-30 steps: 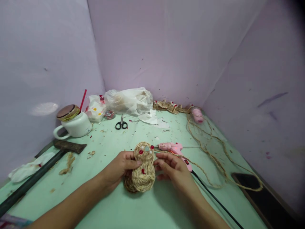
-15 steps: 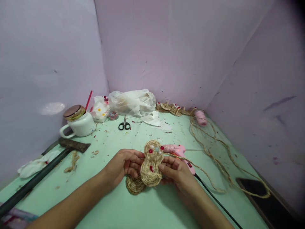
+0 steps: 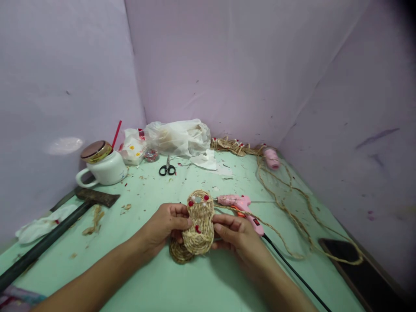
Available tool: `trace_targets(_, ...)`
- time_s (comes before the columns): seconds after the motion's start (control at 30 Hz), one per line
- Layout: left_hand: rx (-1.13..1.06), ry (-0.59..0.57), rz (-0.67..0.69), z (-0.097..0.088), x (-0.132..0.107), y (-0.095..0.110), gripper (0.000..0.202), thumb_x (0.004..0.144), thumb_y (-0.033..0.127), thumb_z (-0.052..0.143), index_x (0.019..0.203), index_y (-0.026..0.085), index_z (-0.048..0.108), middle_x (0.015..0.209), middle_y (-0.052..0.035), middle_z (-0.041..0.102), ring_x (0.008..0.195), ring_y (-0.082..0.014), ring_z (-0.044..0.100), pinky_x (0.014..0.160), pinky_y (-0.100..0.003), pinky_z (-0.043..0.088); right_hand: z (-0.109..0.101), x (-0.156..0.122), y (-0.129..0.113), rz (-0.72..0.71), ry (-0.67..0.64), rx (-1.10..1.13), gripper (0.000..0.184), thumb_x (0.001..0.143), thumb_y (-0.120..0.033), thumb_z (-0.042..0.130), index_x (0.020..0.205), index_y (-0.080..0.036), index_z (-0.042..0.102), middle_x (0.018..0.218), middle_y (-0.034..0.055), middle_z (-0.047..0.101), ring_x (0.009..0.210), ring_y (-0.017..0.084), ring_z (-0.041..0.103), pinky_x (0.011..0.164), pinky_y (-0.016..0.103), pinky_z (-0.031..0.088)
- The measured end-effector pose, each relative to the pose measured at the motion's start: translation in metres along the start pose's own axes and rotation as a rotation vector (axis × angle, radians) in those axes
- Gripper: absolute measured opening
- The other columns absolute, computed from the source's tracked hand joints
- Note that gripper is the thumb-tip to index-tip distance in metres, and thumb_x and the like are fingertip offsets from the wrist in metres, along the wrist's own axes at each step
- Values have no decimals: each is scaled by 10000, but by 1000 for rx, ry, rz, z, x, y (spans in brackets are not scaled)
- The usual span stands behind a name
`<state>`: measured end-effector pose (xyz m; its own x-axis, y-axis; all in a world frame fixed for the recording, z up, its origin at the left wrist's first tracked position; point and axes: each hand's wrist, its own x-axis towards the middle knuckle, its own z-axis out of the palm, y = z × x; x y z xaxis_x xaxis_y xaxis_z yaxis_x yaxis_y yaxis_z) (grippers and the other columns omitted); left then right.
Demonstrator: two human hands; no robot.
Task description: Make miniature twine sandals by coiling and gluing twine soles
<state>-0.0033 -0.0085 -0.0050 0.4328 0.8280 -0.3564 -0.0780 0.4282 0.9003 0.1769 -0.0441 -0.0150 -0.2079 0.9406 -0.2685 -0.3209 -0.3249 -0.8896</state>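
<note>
A figure-eight-shaped woven rope piece point(image 3: 199, 238) is held upright over the table, with red, white and pale blue beads near its top and a red bit lower down. My left hand point(image 3: 165, 227) grips its left side, thumb on the front. At its right edge, the fingers and thumb of my right hand point(image 3: 238, 236) are closed on it. Behind its lower left shows another coiled rope part point(image 3: 180, 252); whether the two are joined is hidden. A strand of twine point(image 3: 269, 226) runs right from behind the piece. Just beyond my right hand lies a pink glue gun point(image 3: 238, 201).
Left are a hammer point(image 3: 97, 198) and a lidded white mug point(image 3: 110, 171). Scissors point(image 3: 167, 170), a plastic bag point(image 3: 182, 138) and beaded rope work point(image 3: 235, 146) lie toward the back. A pink thread spool point(image 3: 271, 159) and a phone point(image 3: 364, 273) are on the right.
The woven piece has shifted slightly left and turned more squarely toward me. My left thumb has come onto its front face. My right hand stays at its right edge.
</note>
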Motion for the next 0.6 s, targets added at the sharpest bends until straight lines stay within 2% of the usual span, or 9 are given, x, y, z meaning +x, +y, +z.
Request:
trace_targets(0.13,22,10,-9,0,1,-1,338,558,217,707,852,64,642,756,-112,683,579,-171,606,485,-244,422,0,0,1,25,30,8,301,568,-369,778,764,-147,725,641,51,693,566,153,625,569,289,498)
trace_targets(0.3,-9,-4,20,1,-1,0,332,557,220,722,854,83,662,687,-76,669,649,-202,624,566,-278,472,-2,-1,2,35,26,9,256,587,-315,768,780,-156,717,680,50,701,600,155,632,535,261,492)
trace_targets(0.6,-11,-22,6,-1,0,-2,275,597,224,702,832,88,658,688,-71,658,648,-197,616,585,-288,474,-3,0,2,41,-1,-25,254,625,-311,747,816,-147,713,707,54,702,623,140,633,504,219,488)
